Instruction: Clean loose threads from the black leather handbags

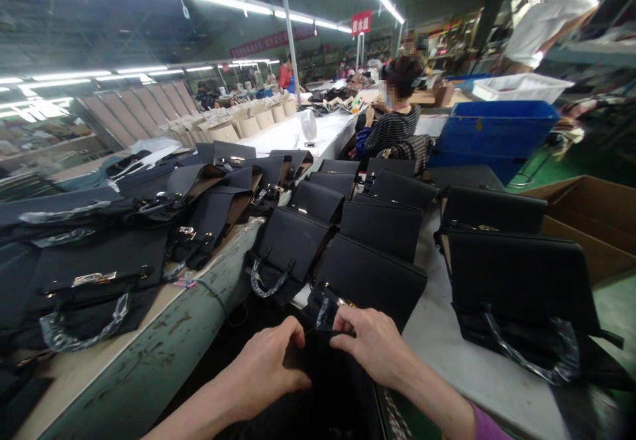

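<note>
Low in the middle of the view, a black handbag (338, 387) lies close against me, its lower part cut off by the frame. My left hand (271, 364) grips its left side near the top edge, thumb apart from the bent fingers. On the other side my right hand (370, 344) pinches the top edge between thumb and fingers. Just beyond my hands stands another black handbag (370, 281) with a gold clasp. A similar bag (293, 238) beside it has its handle wrapped in clear plastic.
More black handbags crowd the left table (199, 294) and the white right-hand table (437, 334). An open cardboard box (596, 218) and a blue bin (491, 132) are at the right. A person in a striped top (392, 128) sits ahead; another in a white shirt (549, 22) stands behind.
</note>
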A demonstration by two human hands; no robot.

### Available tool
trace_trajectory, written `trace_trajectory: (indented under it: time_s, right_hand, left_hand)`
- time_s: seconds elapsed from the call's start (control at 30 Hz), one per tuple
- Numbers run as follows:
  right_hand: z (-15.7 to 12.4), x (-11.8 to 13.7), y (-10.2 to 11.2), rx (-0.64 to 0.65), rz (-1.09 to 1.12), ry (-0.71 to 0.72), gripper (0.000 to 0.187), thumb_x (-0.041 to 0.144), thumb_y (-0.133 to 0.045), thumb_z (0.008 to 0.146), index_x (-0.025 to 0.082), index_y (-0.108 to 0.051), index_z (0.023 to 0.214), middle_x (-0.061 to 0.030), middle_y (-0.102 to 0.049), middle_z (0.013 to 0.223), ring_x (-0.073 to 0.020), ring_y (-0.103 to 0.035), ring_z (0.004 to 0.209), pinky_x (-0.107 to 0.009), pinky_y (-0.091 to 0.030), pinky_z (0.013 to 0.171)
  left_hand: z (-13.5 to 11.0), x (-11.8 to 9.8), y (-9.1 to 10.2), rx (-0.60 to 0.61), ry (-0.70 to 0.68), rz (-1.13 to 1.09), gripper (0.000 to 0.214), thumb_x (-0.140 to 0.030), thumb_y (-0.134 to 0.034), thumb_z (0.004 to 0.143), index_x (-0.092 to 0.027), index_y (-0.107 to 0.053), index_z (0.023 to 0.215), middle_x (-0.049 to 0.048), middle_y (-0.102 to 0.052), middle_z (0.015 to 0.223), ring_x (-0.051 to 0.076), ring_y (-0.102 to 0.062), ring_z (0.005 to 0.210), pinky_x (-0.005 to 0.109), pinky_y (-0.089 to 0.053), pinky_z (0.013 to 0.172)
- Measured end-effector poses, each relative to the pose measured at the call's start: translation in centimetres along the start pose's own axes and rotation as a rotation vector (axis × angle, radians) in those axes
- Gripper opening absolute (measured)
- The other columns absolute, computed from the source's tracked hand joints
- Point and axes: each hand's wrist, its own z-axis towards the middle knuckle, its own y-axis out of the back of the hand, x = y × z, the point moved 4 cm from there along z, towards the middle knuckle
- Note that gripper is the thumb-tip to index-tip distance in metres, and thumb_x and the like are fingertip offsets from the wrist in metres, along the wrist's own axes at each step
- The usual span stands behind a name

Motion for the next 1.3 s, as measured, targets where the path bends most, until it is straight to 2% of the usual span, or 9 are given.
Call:
trace_trajectory:
  time_s: [0.13, 0.27, 0.43, 0.67, 0.77, 1.03, 1.3]
  right_hand:
    - [0.1, 0.2, 0.4, 0.066, 0.039, 0.113, 0.012, 0.021, -0.071, 0.078, 0.025, -0.063, 0.086, 0.0043, -0.068, 0.081, -0.0169, -0.061, 0.08, -0.026, -0.038, 0.071]
    - [0.5, 1.3, 0.6, 0.112, 0.095, 0.325, 0.018, 0.016, -0.069, 0.08, 0.025, -0.062, 0.094, 0.0034, -0.065, 0.097, -0.0152, -0.059, 0.089, -0.024, -0.041, 0.078]
    - [1.6, 2.9, 0.2, 0.175, -0.013, 0.459, 0.007, 0.022, -0.071, 0.083, 0.022, -0.065, 0.087, 0.0019, -0.064, 0.094, -0.0141, -0.06, 0.084, -0.022, -0.043, 0.075]
    - [2.5, 3.4, -0.2, 0.132, -0.071, 0.561, 0.002, 0.02, -0.065, 0.087, 0.022, -0.065, 0.086, 0.0026, -0.066, 0.094, -0.0119, -0.062, 0.082, -0.021, -0.042, 0.071]
    - [2.5, 3.4, -0.4, 0.156, -0.064, 0.632, 0.009, 0.019, -0.06, 0.091, 0.024, -0.067, 0.09, 0.0037, -0.065, 0.099, -0.0104, -0.061, 0.085, -0.02, -0.042, 0.072]
    - [2.7, 4.4, -0.2, 0.23, -0.107, 0.721, 0.006, 0.025, -0.064, 0.089, 0.025, -0.068, 0.094, 0.0019, -0.063, 0.106, -0.0118, -0.061, 0.088, -0.022, -0.041, 0.069]
    - [2.5, 5.0, -0.5, 0.243, -0.126, 0.733, 0.006, 0.017, -0.063, 0.084, 0.022, -0.066, 0.081, 0.0018, -0.062, 0.102, -0.0112, -0.059, 0.082, -0.021, -0.038, 0.062]
  left_hand:
    - [-3.0, 0.9, 0.0, 0.158, 0.119, -0.367, 0.04, -0.016, -0.069, 0.064, -0.022, -0.046, 0.096, -0.0057, -0.059, 0.082, 0.013, -0.053, 0.074, 0.022, -0.035, 0.059]
    - [-4.6, 1.0, -0.1, 0.25, 0.155, -0.47, 0.035, -0.011, -0.063, 0.067, -0.022, -0.041, 0.091, -0.0061, -0.058, 0.08, 0.012, -0.053, 0.073, 0.021, -0.032, 0.058]
    - [-4.5, 1.8, -0.1, 0.22, 0.184, -0.534, 0.031, -0.011, -0.061, 0.067, -0.021, -0.041, 0.089, -0.0065, -0.057, 0.077, 0.011, -0.051, 0.071, 0.022, -0.031, 0.058]
    - [-4.0, 2.6, 0.2, 0.238, 0.184, -0.489, 0.033, -0.013, -0.064, 0.066, -0.022, -0.042, 0.089, -0.0071, -0.055, 0.074, 0.012, -0.051, 0.071, 0.022, -0.03, 0.056]
    - [-4.0, 2.3, 0.4, 0.239, 0.199, -0.5, 0.032, -0.012, -0.063, 0.066, -0.021, -0.042, 0.089, -0.0074, -0.054, 0.072, 0.011, -0.05, 0.069, 0.022, -0.028, 0.056]
    - [-4.2, 2.0, 0.7, 0.241, 0.218, -0.54, 0.031, -0.011, -0.061, 0.065, -0.021, -0.043, 0.088, -0.008, -0.054, 0.072, 0.011, -0.047, 0.067, 0.023, -0.028, 0.056]
    - [-4.3, 1.9, 0.5, 0.225, 0.191, -0.528, 0.031, -0.012, -0.063, 0.066, -0.021, -0.044, 0.088, -0.0083, -0.054, 0.072, 0.01, -0.045, 0.065, 0.022, -0.027, 0.055]
